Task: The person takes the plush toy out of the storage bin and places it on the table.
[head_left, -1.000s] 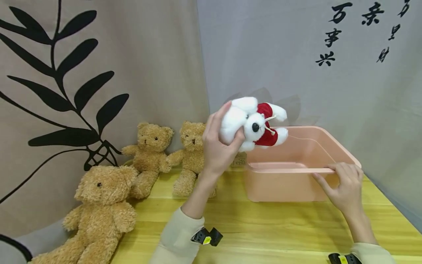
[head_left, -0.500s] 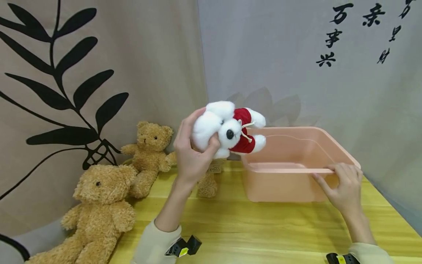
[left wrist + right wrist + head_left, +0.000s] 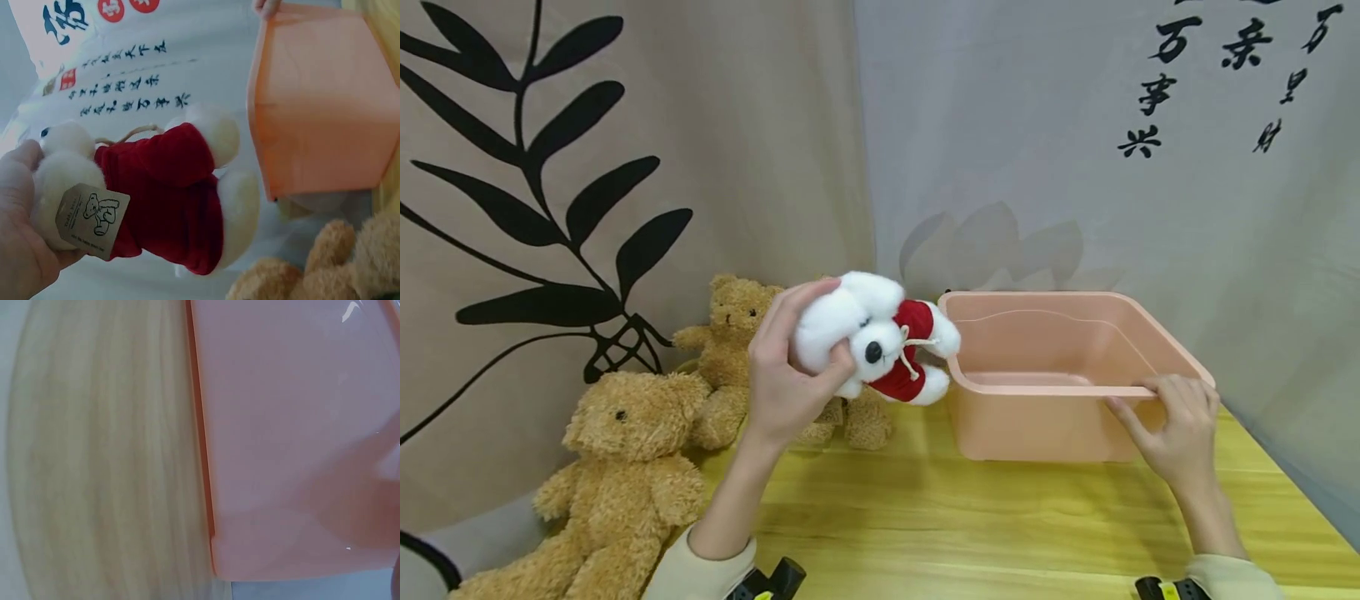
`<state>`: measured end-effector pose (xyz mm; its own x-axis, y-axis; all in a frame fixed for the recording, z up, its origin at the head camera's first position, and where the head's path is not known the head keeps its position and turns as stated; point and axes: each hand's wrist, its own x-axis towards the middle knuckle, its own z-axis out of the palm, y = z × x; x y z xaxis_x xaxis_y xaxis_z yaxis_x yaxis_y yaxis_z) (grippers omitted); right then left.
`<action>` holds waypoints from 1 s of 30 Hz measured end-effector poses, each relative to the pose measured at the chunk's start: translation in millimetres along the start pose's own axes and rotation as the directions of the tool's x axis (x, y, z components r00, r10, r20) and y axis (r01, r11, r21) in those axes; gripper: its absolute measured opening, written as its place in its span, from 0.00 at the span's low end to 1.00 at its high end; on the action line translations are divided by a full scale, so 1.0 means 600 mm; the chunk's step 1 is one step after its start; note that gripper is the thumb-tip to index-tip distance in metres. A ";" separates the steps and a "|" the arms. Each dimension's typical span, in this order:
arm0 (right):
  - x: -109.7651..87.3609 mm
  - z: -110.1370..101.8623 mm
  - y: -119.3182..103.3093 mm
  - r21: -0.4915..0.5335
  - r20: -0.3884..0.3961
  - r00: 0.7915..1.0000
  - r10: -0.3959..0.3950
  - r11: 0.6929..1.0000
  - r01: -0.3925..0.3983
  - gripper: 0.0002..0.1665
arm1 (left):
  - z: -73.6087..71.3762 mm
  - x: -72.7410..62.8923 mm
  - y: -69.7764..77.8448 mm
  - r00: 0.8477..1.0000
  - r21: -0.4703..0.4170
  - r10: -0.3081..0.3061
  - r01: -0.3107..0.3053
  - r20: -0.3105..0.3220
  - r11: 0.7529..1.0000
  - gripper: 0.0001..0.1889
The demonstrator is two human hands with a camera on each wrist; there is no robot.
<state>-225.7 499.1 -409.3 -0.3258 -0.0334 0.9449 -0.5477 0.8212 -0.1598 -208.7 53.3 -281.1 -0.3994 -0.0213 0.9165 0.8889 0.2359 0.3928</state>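
Observation:
My left hand [image 3: 790, 375] grips a white plush toy [image 3: 880, 333] by its head, fingers over the top and thumb beside its black nose. The toy lies sideways in the air, its red shirt and feet pointing right toward the pink bin [image 3: 1030, 425]. In the left wrist view a cardboard tag [image 3: 94, 220] hangs at the plush's neck. On the bin's front rim, near its right corner, my right hand [image 3: 1183, 425] holds on with the thumb outside and fingers over the edge. The right wrist view is mostly filled by the bin's wall [image 3: 281, 456].
A large tan teddy bear [image 3: 625, 475] sits at the left edge of the wooden table [image 3: 1000, 533]. Behind it sits another teddy bear [image 3: 730, 333]. A third bear [image 3: 868, 417] is mostly hidden behind my left hand and the plush. Printed curtains stand behind.
My left hand has carried the white plush left and downward, away from over the bin and in front of the bears. The right hand stays on the rim.

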 end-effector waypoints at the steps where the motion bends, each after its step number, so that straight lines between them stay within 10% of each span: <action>1: 0.000 -0.001 0.000 0.001 0.001 1.000 0.002 1.000 -0.002 0.46 | -0.006 -0.002 -0.002 1.000 -0.004 -0.008 0.008 0.017 1.000 0.28; 13: -0.002 -0.002 0.001 0.000 0.003 1.000 0.006 1.000 -0.006 0.47 | -0.071 -0.027 -0.010 0.970 0.007 -0.153 0.154 0.189 0.988 0.30; 30: 0.001 0.001 -0.001 0.006 -0.002 1.000 0.004 1.000 -0.004 0.46 | -0.141 -0.075 -0.032 0.833 0.024 -0.304 0.331 0.462 0.943 0.32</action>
<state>-226.0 498.1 -408.8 -0.3265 -0.0286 0.9448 -0.5512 0.8178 -0.1657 -188.7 -32.6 -323.3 -0.7068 0.3598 0.6091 0.7008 0.2391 0.6721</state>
